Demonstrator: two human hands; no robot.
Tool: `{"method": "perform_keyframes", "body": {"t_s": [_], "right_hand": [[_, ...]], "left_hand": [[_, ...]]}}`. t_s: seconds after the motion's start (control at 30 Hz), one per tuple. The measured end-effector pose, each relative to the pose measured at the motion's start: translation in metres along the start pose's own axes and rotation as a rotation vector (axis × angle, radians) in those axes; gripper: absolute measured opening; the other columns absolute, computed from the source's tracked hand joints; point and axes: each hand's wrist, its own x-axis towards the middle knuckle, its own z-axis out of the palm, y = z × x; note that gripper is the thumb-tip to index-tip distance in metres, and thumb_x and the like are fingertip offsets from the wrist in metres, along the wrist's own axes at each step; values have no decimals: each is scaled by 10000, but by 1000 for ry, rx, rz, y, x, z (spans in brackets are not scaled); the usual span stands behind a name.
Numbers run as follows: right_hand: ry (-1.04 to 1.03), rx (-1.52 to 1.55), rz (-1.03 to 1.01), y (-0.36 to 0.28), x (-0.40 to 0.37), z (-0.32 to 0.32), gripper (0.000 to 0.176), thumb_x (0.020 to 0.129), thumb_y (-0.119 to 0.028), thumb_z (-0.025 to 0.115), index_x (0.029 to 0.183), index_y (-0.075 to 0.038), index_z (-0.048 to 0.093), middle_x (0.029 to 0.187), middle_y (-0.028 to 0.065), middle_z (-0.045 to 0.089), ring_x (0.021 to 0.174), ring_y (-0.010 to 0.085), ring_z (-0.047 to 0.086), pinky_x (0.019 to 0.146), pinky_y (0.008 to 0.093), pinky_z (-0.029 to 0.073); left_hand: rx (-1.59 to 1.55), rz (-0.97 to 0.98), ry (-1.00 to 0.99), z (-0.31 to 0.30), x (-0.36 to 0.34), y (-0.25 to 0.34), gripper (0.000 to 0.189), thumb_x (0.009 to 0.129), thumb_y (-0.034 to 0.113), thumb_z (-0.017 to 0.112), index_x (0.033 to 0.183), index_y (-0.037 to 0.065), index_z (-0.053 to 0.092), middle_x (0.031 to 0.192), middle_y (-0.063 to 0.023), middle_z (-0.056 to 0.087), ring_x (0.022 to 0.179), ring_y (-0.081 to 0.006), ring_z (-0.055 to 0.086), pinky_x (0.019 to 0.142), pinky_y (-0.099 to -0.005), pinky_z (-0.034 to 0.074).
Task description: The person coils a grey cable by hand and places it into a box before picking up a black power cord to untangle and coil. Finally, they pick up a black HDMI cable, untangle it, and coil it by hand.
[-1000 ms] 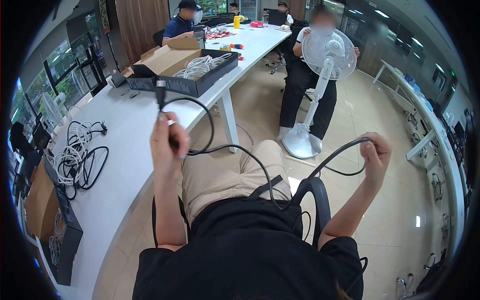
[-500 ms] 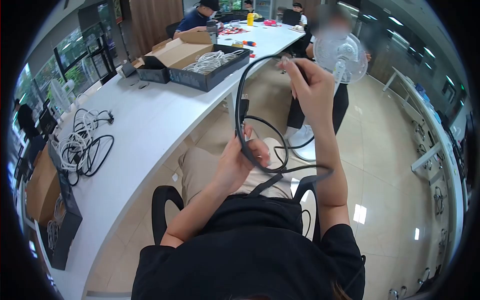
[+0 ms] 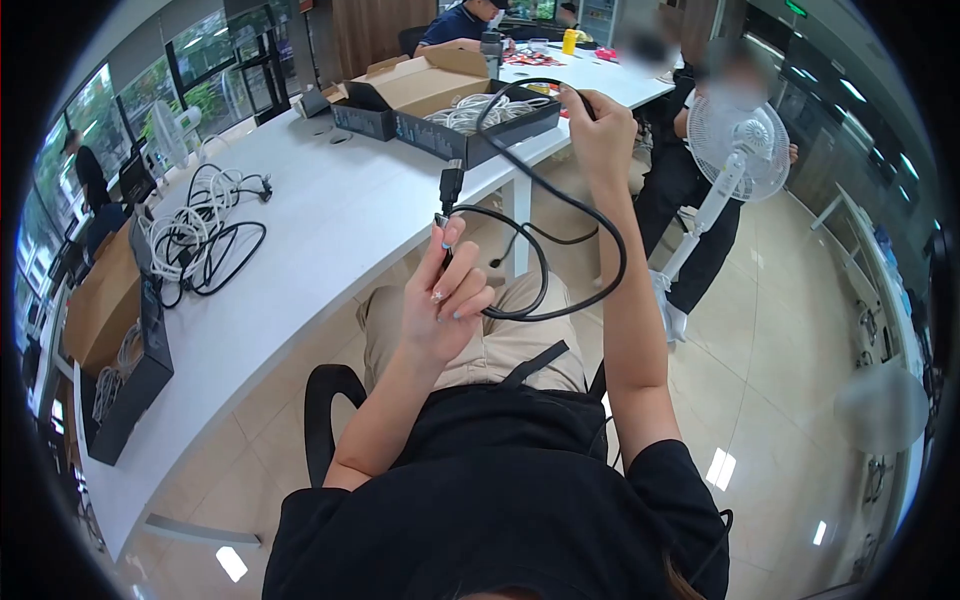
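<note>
A black cable (image 3: pixel 622 262) hangs in loose loops between my two hands, above my lap. My left hand (image 3: pixel 443 298) pinches it near one end, and a dark rectangular plug (image 3: pixel 452 182) stands upright above the fingertips. Higher up and to the right, my right hand (image 3: pixel 604 132) is closed on another stretch of the same cable. What looks like the other end (image 3: pixel 496 262) dangles beside the table edge. Beyond the hands sits an open dark box (image 3: pixel 455 140) holding coiled white cables (image 3: pixel 487 112).
On the white table (image 3: pixel 330 235) lies a tangle of white and black cables (image 3: pixel 205 235). Another open box (image 3: pixel 125 385) with cables stands at the left edge. A white fan (image 3: pixel 738 150) stands on the right before a seated person. Another person (image 3: pixel 455 30) sits at the table's far side.
My left hand has risen and moved left, lifting the plug clear. The cable loop has widened and swung to the right between the hands. The view has shifted, with the table appearing farther right.
</note>
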Motion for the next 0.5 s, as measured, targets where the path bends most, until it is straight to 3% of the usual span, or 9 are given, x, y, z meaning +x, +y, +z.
{"method": "perform_keyframes", "body": {"t_s": [0.1, 0.2, 0.33, 0.5], "right_hand": [[-147, 159, 92, 37, 15, 16, 247, 787, -260, 614, 788, -27, 695, 473, 38, 514, 452, 86, 448, 457, 277, 339], [-395, 240, 231, 49, 26, 23, 244, 783, -254, 622, 765, -23, 698, 477, 12, 512, 444, 70, 438, 445, 252, 326], [-520, 314, 360, 53, 37, 38, 198, 810, -187, 606, 794, -4, 678, 501, -20, 462, 396, 38, 354, 370, 204, 217], [-663, 277, 276, 38, 34, 62, 195, 792, -167, 604, 809, 13, 676, 503, -19, 459, 388, 46, 348, 359, 207, 208]], "left_hand": [[-4, -41, -41, 1, -8, 3, 244, 992, 298, 185, 913, 125, 338, 482, 34, 322, 337, -60, 269, 392, -189, 313], [121, -96, -17, 3, -16, 1, 236, 989, 316, 193, 906, 142, 330, 455, 40, 319, 310, -50, 254, 360, -180, 296], [183, -300, 26, -5, -32, -1, 235, 984, 343, 230, 906, 154, 346, 465, 54, 304, 326, -32, 238, 341, -170, 233], [368, -626, 199, -11, -46, -24, 203, 980, 322, 286, 911, 145, 358, 465, 49, 314, 342, -24, 227, 331, -170, 191]]}}
